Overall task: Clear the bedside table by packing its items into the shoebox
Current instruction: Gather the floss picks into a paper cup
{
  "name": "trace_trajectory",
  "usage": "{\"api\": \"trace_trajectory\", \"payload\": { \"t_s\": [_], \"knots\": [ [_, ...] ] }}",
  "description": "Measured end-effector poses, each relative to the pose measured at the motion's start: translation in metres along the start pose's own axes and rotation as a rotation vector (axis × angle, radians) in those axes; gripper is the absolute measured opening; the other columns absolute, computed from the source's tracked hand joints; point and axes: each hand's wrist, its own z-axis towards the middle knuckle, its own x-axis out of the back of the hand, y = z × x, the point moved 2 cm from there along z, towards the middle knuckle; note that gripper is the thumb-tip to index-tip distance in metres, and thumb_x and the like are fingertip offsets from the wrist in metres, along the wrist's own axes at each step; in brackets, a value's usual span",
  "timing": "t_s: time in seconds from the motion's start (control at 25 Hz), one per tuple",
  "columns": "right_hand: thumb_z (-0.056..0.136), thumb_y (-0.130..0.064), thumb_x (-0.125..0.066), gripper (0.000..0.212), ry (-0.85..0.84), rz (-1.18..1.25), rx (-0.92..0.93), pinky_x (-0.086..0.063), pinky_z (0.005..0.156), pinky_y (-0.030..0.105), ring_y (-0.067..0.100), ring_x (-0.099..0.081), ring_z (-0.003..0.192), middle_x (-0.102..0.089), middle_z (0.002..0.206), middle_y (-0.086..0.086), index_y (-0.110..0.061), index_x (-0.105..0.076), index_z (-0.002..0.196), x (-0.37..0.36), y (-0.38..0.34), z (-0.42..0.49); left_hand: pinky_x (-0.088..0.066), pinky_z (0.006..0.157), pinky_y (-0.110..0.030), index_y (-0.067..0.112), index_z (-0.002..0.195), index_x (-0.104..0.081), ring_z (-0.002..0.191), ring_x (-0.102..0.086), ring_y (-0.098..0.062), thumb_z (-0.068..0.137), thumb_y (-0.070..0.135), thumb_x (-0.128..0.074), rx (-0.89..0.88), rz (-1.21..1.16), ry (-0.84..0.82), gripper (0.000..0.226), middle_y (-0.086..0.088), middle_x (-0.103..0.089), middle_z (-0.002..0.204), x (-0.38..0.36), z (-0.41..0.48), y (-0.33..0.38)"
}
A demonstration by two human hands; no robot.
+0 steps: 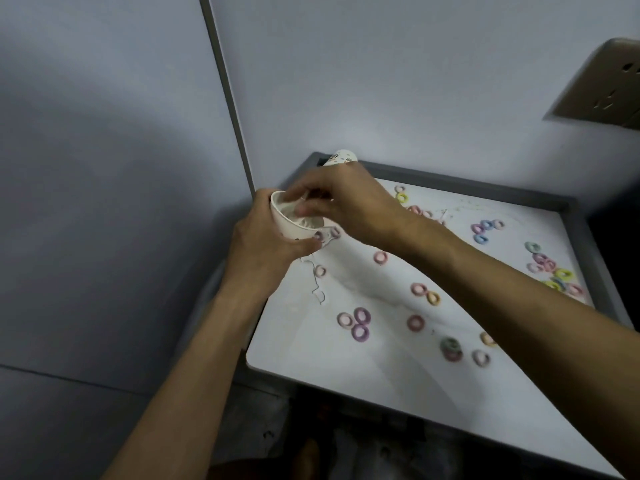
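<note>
A small white paper cup (290, 227) is held tilted above the back left corner of a white-topped bedside table with a raised grey rim (485, 184). The left hand (263, 245) grips it, fingers and thumb curled round its wall from below. The right hand (349, 206) reaches across from the right, with its bent fingertips at the cup's open mouth and the thumb dipping inside. Whether they pinch anything there I cannot tell. The inside of the cup shows pale and blurred, so its contents cannot be made out. A thin dark thread (317, 289) lies in loose loops on the tabletop just below the cup. Small soft hair rings in pastel colours are scattered over the table. A pink one (381, 258) lies under the right wrist, three pink and purple ones (359, 323) touch in a cluster near the front, and more are bunched by the right-hand rim. A second patterned paper cup (341, 156) stands behind the right hand in the back corner. A beige wall socket (602, 88) is on the wall above.
</note>
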Motion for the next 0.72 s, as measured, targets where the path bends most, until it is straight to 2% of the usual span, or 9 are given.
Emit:
{"api": "trace_trajectory", "payload": {
  "t_s": [0.08,0.12,0.16,0.28,0.48,0.6,0.72],
  "knots": [
    [0.087,-0.013,-0.066,0.009,0.157,0.018,-0.094,-0.049,0.071,0.020,0.002,-0.059,0.072,-0.066,0.083,-0.011,-0.015,-0.073,0.092,-0.001,0.017,-0.009,-0.049,0.069,-0.025,0.027,0.116,-0.049,0.091,-0.058,-0.012,0.057,0.036,-0.091,0.039,-0.023,0.055,0.074,0.014,-0.059,0.101,0.006,0.000,-0.007],
    [0.086,-0.011,-0.067,0.008,0.157,-0.004,-0.136,-0.051,0.071,0.027,0.006,-0.059,0.072,-0.067,0.083,-0.007,-0.015,-0.073,0.089,-0.005,0.026,-0.018,-0.049,0.069,-0.025,0.025,0.117,-0.048,0.092,-0.056,-0.013,0.058,0.033,-0.093,0.058,-0.037,0.077,0.075,0.013,-0.058,0.102,0.009,0.001,-0.010],
    [0.084,-0.011,-0.069,0.007,0.083,-0.046,-0.148,-0.051,0.072,0.030,0.009,-0.058,0.072,-0.067,0.084,-0.003,-0.016,-0.073,0.088,-0.012,0.033,-0.027,-0.047,0.067,-0.023,0.025,0.117,-0.048,0.091,-0.055,-0.010,0.058,0.029,-0.093,0.069,-0.052,0.092,0.074,0.015,-0.056,0.100,0.011,0.002,-0.013],
    [0.082,-0.020,-0.074,0.006,-0.211,-0.116,-0.128,-0.049,0.075,0.028,0.009,-0.057,0.076,-0.065,0.091,-0.002,-0.019,-0.073,0.088,-0.042,0.043,-0.051,-0.045,0.063,-0.020,0.029,0.115,-0.045,0.085,-0.051,0.002,0.061,0.029,-0.092,0.080,-0.068,0.103,0.072,0.022,-0.051,0.095,0.013,0.002,-0.017],
    [0.081,-0.016,-0.074,0.005,-0.252,-0.149,-0.155,-0.045,0.076,0.025,0.014,-0.057,0.084,-0.060,0.087,-0.004,-0.014,-0.069,0.084,-0.040,0.056,-0.064,-0.038,0.056,-0.017,0.031,0.114,-0.042,0.081,-0.048,0.003,0.062,0.033,-0.090,0.096,-0.061,0.106,0.071,0.023,-0.048,0.093,0.017,0.002,-0.018],
    [0.082,-0.016,-0.073,0.006,-0.405,-0.236,-0.199,-0.048,0.079,0.028,0.012,-0.058,0.083,-0.063,0.089,-0.003,-0.015,-0.073,0.087,-0.019,0.063,-0.071,-0.038,0.057,-0.017,0.030,0.112,-0.042,0.080,-0.048,0.004,0.061,0.032,-0.091,0.104,-0.064,0.114,0.070,0.022,-0.049,0.092,0.019,0.004,-0.020],
    [0.081,-0.004,-0.072,0.018,-0.357,-0.262,-0.067,-0.048,0.076,0.022,0.014,-0.062,0.085,-0.066,0.096,0.000,-0.015,-0.075,0.095,-0.011,0.051,-0.058,-0.040,0.058,-0.018,0.029,0.115,-0.043,0.081,-0.049,0.002,0.062,0.030,-0.091,0.108,-0.069,0.116,0.071,0.017,-0.050,0.096,0.018,0.004,-0.019]
  ]
}}
